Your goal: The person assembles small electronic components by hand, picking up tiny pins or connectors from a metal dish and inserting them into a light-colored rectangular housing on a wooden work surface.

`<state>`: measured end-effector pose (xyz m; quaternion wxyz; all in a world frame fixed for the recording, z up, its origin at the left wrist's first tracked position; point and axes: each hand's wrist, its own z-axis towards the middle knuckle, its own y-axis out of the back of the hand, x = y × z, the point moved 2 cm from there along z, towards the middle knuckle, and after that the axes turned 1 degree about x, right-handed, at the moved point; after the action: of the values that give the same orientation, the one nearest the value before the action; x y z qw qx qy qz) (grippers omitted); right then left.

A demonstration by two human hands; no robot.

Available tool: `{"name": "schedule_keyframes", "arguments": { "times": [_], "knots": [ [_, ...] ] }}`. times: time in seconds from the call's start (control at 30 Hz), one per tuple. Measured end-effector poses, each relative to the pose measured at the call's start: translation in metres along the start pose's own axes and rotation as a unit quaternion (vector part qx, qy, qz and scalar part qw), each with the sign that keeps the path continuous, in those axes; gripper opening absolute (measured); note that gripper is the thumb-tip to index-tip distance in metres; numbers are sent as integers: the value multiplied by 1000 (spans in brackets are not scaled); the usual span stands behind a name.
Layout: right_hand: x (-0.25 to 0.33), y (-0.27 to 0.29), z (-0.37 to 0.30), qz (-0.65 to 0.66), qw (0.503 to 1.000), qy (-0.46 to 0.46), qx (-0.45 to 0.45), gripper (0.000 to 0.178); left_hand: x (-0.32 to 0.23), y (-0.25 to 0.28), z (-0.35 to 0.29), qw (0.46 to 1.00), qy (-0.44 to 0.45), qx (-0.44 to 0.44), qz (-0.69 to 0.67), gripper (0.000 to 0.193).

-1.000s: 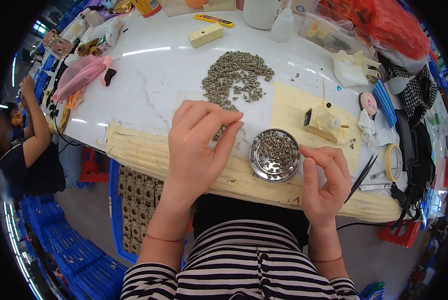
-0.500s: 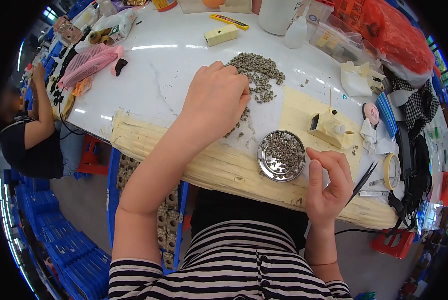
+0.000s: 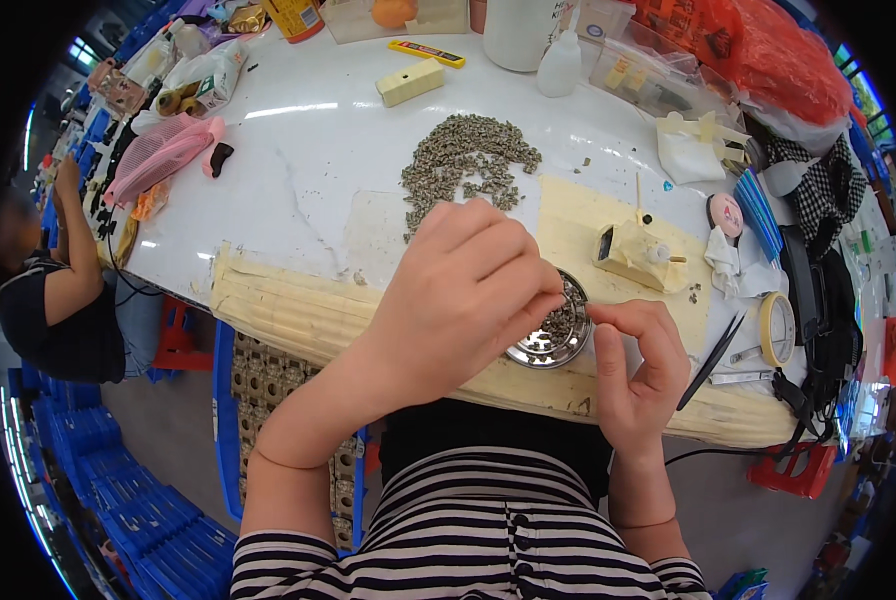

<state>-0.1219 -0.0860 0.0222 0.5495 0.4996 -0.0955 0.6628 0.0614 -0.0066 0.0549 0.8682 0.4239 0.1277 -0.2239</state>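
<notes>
A round shiny metal dish [image 3: 553, 356] holds many tiny grey metal parts [image 3: 566, 322] near the table's front edge. Over its left side hovers my left hand [image 3: 468, 290], fingertips pinched together; anything between them is too small to make out. My right hand [image 3: 646, 362] is beside the dish's right rim, index finger pointing at it, thumb apart and the other fingers curled. Whether the index finger touches the rim, I cannot tell. Beyond my left hand lies a loose heap of the same small parts [image 3: 473, 150], its near end partly hidden by that hand.
Right of the dish, a tape-wrapped block with a thin stick [image 3: 640, 252] stands on a yellowish sheet [image 3: 568, 215]. Tweezers [image 3: 713, 362] and a tape roll [image 3: 777, 330] lie farther right. A white squeeze bottle [image 3: 560, 66] stands behind. At far left another person [image 3: 63, 290] works.
My left hand has moved from the heap rightward and nearer, over the dish, covering part of it. My right hand stays by the rim. The whole view has shifted slightly.
</notes>
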Motion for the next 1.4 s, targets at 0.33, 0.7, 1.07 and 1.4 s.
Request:
{"name": "schedule_keyframes", "arguments": {
  "times": [0.33,0.7,1.07,1.4],
  "knots": [
    [-3,4,-1,88,995,-44,14,2,-19,-18,-4,998,-42,-19,-31,24],
    [-2,5,-2,53,999,-10,-1,3,-20,-25,-9,996,-5,-38,-83,23],
    [0,4,-1,12,999,29,-29,6,-22,-29,-12,991,24,-70,-113,23],
    [2,4,-2,-18,997,73,-32,21,-16,-39,-20,983,57,-120,-130,23]
  ]
}}
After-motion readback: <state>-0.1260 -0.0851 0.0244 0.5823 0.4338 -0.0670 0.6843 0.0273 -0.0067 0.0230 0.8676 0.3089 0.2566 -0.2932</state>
